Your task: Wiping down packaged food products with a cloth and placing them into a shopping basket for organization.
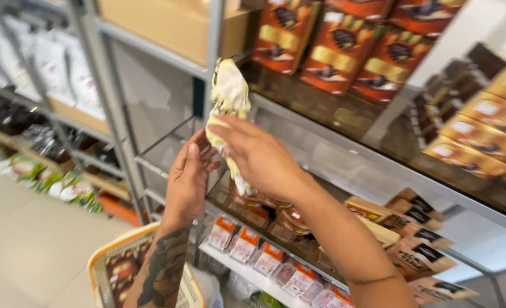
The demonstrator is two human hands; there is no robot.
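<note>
While your right hand (258, 157) is pinching the yellow cloth (228, 97) against the shelf post (214, 68), your left hand (189, 177) is lying open, palm flat, just beside its lower end. Cloth is bunching above your fingers, tail dangling below. Risk, I judge: a loose pinch is letting it slip onto the packets (247, 245) underneath; a wide swipe is knocking the red boxes (338, 51) beside your right hand.

Red-orange pouches (344, 45) are seen at twelve o'clock, tan cartons (481, 137) at three, and small red-and-white packs (264, 256) at six.
</note>
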